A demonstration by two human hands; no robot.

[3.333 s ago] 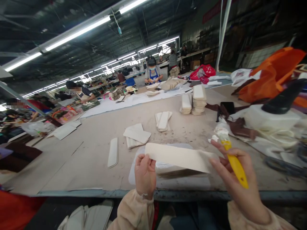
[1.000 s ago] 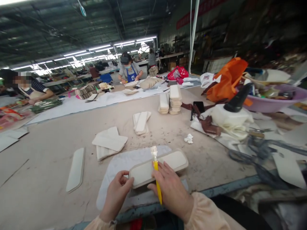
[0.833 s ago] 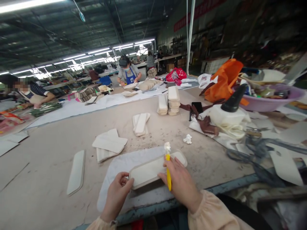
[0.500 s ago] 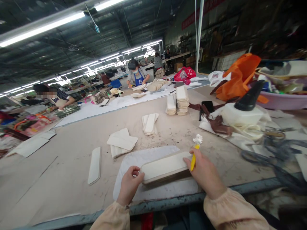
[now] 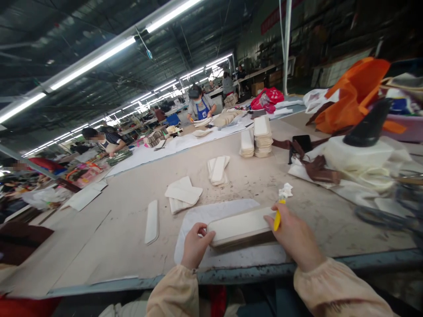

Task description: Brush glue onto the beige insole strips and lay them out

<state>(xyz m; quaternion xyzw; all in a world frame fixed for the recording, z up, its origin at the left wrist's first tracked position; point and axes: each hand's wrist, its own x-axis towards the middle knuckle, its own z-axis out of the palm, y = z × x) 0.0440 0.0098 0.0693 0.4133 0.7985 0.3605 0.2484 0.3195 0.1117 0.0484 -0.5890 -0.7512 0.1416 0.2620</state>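
Glue from the yellow brush (image 5: 277,219), gripped in the right hand (image 5: 295,237) at one end of the cream panel (image 5: 240,226) on the white mat (image 5: 211,211), could smear it while the left hand (image 5: 194,244) pinches the other end.

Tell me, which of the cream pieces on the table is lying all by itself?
The long narrow piece left of the left hand. It lies single on the bare table, while the others sit in piles.
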